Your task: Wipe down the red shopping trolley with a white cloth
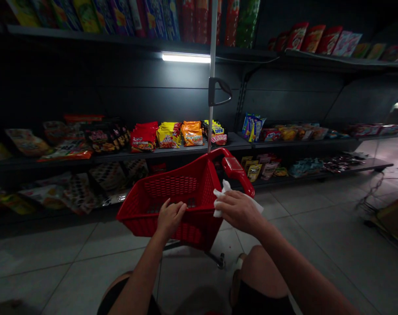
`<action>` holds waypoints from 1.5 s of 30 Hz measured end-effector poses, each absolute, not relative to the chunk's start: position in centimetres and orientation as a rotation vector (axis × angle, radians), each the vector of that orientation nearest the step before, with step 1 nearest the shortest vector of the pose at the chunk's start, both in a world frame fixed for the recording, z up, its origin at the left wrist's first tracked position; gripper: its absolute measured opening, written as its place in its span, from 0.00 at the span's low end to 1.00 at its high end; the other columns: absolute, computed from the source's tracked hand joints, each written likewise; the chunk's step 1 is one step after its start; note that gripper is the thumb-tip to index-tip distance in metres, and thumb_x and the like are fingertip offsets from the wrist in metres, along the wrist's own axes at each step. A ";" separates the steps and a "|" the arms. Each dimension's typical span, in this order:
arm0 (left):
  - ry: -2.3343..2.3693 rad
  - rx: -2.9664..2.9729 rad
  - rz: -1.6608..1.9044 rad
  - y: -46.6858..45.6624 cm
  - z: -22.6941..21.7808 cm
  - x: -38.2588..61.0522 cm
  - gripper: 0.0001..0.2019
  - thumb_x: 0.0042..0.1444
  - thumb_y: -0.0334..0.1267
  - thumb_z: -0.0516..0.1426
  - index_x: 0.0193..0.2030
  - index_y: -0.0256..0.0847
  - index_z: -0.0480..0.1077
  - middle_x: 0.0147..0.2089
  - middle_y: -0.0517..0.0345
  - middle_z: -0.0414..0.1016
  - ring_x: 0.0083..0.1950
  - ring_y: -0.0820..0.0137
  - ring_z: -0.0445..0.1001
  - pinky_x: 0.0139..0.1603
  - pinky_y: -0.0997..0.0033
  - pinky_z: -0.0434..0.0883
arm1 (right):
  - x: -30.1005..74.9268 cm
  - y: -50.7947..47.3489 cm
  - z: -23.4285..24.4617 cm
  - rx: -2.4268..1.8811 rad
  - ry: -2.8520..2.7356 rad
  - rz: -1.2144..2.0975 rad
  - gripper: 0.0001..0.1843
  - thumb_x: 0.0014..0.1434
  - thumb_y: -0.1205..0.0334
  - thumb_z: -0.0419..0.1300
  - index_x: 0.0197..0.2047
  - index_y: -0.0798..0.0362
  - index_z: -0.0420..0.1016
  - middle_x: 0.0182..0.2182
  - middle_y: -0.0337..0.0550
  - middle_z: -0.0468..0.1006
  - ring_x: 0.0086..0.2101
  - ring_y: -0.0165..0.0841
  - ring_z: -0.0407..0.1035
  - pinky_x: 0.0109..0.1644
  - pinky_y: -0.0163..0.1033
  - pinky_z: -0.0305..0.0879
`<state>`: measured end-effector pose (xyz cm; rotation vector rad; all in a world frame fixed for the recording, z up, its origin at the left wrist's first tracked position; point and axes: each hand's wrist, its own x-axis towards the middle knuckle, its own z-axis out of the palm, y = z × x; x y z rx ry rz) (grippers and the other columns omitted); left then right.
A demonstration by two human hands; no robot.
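left hand (170, 217) curled on one red basket (205, 183) | right hand (240, 211) gripping one wipe (219, 209), seemingly

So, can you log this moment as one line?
left hand: on red plastic basket | right hand: holds white cloth | beside: snack shelves

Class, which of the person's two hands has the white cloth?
The right hand, holding the white cloth against the red plastic basket; the left hand holds only the basket's rim.
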<state>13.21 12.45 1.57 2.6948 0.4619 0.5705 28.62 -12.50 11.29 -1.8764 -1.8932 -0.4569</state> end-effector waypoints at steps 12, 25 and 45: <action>0.602 2.626 0.635 12.4 2.9 13.5 0.22 0.68 0.48 0.43 0.32 0.46 0.73 0.35 0.62 0.80 0.43 0.68 0.77 0.70 0.50 0.52 | 26.5 -12.0 12.4 -2.101 -1.559 -0.449 0.09 0.60 0.69 0.58 0.40 0.47 0.77 0.38 0.41 0.80 0.37 0.34 0.71 0.43 0.38 0.64; 0.322 2.582 0.715 10.0 5.0 13.6 0.24 0.68 0.43 0.40 0.22 0.43 0.63 0.23 0.64 0.69 0.30 0.72 0.69 0.61 0.62 0.64 | 34.0 -11.1 13.5 -1.668 -1.801 -0.198 0.13 0.67 0.63 0.54 0.49 0.48 0.78 0.50 0.46 0.79 0.52 0.36 0.71 0.58 0.45 0.66; 0.290 2.436 0.788 9.9 7.1 11.6 0.22 0.67 0.41 0.38 0.23 0.44 0.61 0.30 0.57 0.69 0.36 0.68 0.68 0.46 0.65 0.65 | 40.6 -5.5 13.4 -2.029 -1.432 -0.164 0.14 0.67 0.58 0.54 0.48 0.53 0.77 0.45 0.48 0.80 0.45 0.37 0.74 0.53 0.42 0.66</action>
